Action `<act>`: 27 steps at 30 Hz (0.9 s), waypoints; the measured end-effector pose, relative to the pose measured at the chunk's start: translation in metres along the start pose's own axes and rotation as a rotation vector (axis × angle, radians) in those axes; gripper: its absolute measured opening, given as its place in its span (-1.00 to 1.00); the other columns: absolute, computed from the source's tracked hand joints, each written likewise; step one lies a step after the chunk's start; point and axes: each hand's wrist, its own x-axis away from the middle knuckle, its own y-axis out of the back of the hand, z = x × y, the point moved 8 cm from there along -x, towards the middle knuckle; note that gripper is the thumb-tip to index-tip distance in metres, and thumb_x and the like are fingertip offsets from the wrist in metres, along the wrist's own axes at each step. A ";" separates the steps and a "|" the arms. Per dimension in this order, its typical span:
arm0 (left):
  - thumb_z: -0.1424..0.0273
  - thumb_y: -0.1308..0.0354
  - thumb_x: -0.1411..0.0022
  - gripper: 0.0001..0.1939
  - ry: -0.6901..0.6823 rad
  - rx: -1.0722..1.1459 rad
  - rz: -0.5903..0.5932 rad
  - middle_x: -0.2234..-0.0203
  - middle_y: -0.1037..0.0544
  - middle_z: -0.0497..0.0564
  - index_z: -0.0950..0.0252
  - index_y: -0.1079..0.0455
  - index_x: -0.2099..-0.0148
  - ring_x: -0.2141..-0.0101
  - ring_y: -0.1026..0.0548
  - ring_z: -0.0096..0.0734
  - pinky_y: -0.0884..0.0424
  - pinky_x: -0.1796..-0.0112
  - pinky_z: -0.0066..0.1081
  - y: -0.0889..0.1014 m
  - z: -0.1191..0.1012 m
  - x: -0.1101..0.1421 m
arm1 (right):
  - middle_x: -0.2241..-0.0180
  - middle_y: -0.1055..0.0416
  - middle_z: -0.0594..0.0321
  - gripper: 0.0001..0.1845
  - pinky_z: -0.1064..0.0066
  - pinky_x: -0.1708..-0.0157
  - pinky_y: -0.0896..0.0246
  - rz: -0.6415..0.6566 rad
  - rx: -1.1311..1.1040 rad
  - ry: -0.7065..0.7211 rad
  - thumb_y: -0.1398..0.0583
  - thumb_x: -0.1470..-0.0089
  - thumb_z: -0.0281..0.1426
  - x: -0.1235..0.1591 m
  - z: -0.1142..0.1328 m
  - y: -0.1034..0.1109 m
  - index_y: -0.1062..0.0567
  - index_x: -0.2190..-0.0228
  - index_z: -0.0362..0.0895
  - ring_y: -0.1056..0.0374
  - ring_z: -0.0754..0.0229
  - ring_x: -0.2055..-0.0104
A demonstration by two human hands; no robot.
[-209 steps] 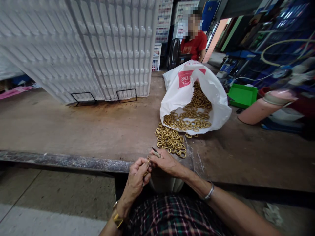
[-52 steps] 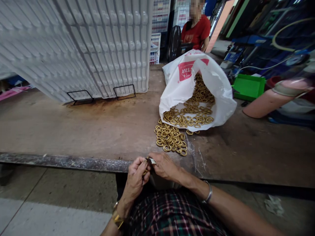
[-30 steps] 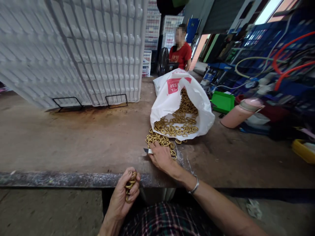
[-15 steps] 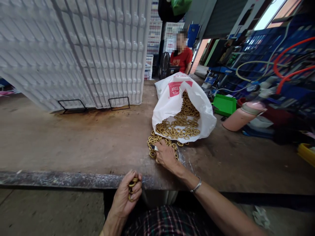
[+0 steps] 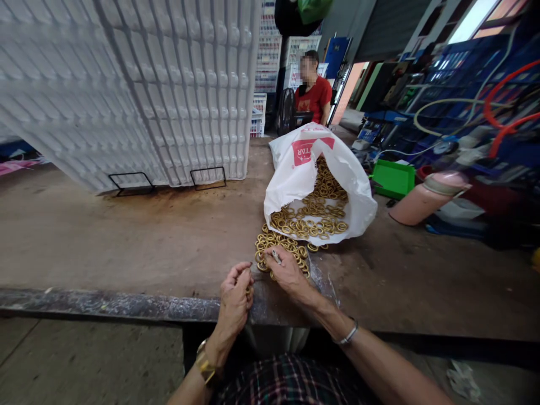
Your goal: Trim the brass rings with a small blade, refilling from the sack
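Note:
My left hand [image 5: 236,295] is closed around a few brass-coloured rings [image 5: 248,291], just over the table's front edge; the fingers hide most of them. My right hand [image 5: 289,273] is at the near side of a loose pile of rings [image 5: 270,242], its fingers curled. A small pale item [image 5: 276,257] shows at these fingers, too small to name. Behind the pile a white plastic bag [image 5: 287,180] with red print lies on its side, its mouth facing me. Many more rings [image 5: 324,208] lie inside it.
Tall white ribbed plastic panels [image 5: 189,84] stand at the left, by black wire stands [image 5: 208,178]. On the right are a green tray [image 5: 393,178] and a pink bottle [image 5: 422,199]. Across the brown table [image 5: 139,242], a person in a red shirt [image 5: 316,98] is near a fan [image 5: 287,109].
My left hand has risen and moved right, toward my right hand, turning so its back shows more. The right hand stays by the ring pile, with its fingers shifted. The view has tilted slightly.

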 end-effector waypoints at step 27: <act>0.13 -0.21 0.04 -0.66 -0.122 -0.222 -0.072 0.78 -0.13 -0.25 0.32 -0.34 0.38 0.74 -0.06 -0.67 0.04 0.69 -0.59 0.013 0.003 0.004 | 0.40 -0.37 0.25 -0.82 0.45 0.33 -0.11 0.140 -0.088 -0.092 -0.02 -0.02 -0.41 0.026 0.005 -0.031 -0.39 0.35 -0.16 -0.25 0.25 0.35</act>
